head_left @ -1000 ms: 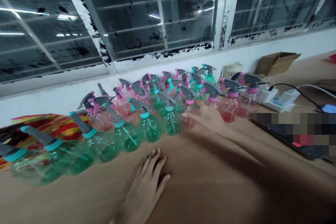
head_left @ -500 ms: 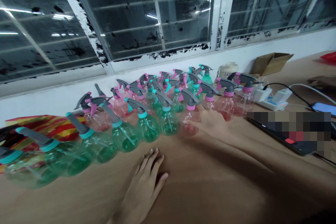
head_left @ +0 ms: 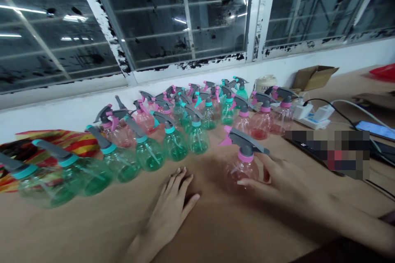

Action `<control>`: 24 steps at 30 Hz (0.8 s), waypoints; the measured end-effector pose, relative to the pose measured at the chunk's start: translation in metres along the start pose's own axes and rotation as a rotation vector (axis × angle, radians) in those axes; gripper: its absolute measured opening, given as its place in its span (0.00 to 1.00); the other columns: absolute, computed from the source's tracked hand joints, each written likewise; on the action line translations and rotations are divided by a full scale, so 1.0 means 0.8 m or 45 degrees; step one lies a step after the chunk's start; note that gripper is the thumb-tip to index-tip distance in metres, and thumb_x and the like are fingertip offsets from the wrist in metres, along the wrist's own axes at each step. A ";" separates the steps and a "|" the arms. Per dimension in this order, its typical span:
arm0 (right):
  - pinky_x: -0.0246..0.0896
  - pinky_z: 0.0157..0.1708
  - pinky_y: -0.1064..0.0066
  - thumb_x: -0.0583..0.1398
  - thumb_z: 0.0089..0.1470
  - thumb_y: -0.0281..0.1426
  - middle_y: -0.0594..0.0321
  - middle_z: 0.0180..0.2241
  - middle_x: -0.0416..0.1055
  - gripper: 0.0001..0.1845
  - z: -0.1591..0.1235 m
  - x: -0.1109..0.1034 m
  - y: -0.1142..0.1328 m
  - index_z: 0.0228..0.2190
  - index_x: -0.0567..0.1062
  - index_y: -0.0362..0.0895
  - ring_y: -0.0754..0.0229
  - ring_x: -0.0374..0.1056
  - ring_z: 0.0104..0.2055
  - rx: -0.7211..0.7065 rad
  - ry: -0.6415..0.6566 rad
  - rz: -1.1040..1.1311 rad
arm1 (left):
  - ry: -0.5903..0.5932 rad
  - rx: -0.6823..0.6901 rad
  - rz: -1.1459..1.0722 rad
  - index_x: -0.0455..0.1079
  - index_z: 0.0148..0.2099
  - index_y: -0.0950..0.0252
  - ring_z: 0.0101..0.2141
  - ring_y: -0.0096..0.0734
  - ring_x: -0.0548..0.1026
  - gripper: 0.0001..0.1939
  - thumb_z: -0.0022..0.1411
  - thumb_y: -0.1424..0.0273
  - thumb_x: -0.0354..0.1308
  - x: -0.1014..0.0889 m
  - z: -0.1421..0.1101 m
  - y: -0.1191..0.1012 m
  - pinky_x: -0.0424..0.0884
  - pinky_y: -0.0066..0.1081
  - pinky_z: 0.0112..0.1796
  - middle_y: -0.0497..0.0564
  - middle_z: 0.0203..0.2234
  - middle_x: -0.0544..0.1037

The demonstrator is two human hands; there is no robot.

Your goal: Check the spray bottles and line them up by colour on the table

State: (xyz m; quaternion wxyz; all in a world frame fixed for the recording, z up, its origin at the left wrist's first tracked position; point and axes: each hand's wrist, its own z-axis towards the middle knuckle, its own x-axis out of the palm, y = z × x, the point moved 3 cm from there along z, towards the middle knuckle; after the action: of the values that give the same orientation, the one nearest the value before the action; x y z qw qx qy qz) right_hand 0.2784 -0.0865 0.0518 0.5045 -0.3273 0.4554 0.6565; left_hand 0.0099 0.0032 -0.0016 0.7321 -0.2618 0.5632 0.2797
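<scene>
My right hand (head_left: 271, 176) is wrapped round the body of a pink spray bottle (head_left: 242, 170) with a grey trigger head and a pink collar. That bottle stands apart, nearer to me than the others, its nozzle pointing left; whether its base touches the table cannot be seen. Flat on the wooden table (head_left: 212, 218) rests my left hand (head_left: 174, 203), palm down, fingers stretched out, holding nothing. Closest to its fingertips are a green spray bottle (head_left: 175, 146) and another green bottle (head_left: 199, 141), both with turquoise collars.
Several green and pink spray bottles spread from the left front to the wall, among them a pink one (head_left: 261, 125). A red-yellow cloth or bag (head_left: 74, 146) lies behind them at left. On the right are a power strip (head_left: 313, 120), cables, a phone (head_left: 376, 130) and an open carton (head_left: 314, 78).
My right hand has drawn the pink spray bottle out of the front row, toward me and to the right. My left hand stays spread on the table. The view has shifted slightly.
</scene>
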 end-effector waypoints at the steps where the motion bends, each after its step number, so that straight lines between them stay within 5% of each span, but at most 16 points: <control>1: 0.63 0.20 0.65 0.56 0.52 0.54 0.61 0.24 0.75 0.30 -0.007 -0.002 0.001 0.44 0.71 0.43 0.53 0.72 0.23 -0.020 -0.014 -0.003 | 0.006 -0.009 -0.048 0.60 0.61 0.65 0.60 0.50 0.59 0.26 0.66 0.56 0.51 -0.002 -0.001 -0.003 0.57 0.53 0.56 0.59 0.61 0.61; 6: 0.69 0.26 0.63 0.55 0.54 0.53 0.54 0.32 0.77 0.26 -0.032 -0.019 0.022 0.36 0.74 0.44 0.50 0.75 0.30 -0.253 -0.159 -0.051 | 0.097 0.003 -0.425 0.49 0.67 0.61 0.61 0.55 0.56 0.44 0.54 0.54 0.64 -0.009 -0.005 -0.038 0.53 0.56 0.57 0.60 0.63 0.57; 12: 0.72 0.35 0.59 0.59 0.46 0.57 0.54 0.39 0.76 0.29 -0.036 -0.022 0.037 0.40 0.75 0.47 0.47 0.72 0.41 -0.320 -0.032 0.068 | 0.175 0.100 -0.821 0.44 0.69 0.57 0.60 0.63 0.55 0.57 0.44 0.51 0.70 -0.010 0.000 -0.091 0.53 0.59 0.55 0.61 0.63 0.56; 19: 0.61 0.54 0.53 0.66 0.45 0.46 0.55 0.53 0.69 0.38 -0.001 -0.029 0.019 0.55 0.64 0.50 0.47 0.65 0.55 -0.272 0.264 0.825 | 0.189 0.101 -0.946 0.51 0.65 0.59 0.57 0.55 0.62 0.48 0.48 0.55 0.70 -0.010 0.017 -0.113 0.59 0.53 0.54 0.59 0.59 0.64; 22: 0.64 0.52 0.57 0.65 0.47 0.43 0.55 0.53 0.69 0.40 0.010 -0.030 0.018 0.58 0.59 0.51 0.49 0.66 0.55 -0.289 0.318 1.123 | 0.189 0.102 -0.903 0.53 0.64 0.60 0.57 0.54 0.63 0.46 0.48 0.57 0.70 -0.013 0.024 -0.123 0.60 0.53 0.54 0.58 0.59 0.65; 24: 0.70 0.45 0.61 0.62 0.50 0.46 0.54 0.53 0.69 0.38 0.013 -0.029 0.021 0.59 0.59 0.50 0.50 0.69 0.51 -0.324 0.226 1.069 | 0.202 0.120 -0.849 0.53 0.64 0.60 0.57 0.55 0.63 0.46 0.48 0.56 0.70 -0.014 0.030 -0.131 0.61 0.54 0.53 0.59 0.58 0.66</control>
State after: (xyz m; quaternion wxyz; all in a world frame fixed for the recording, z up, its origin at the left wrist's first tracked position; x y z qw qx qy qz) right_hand 0.2690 -0.0862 0.0809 0.1091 -0.2287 0.5059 0.8245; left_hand 0.0980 -0.0555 0.0218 0.7485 -0.4183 0.5141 -0.0225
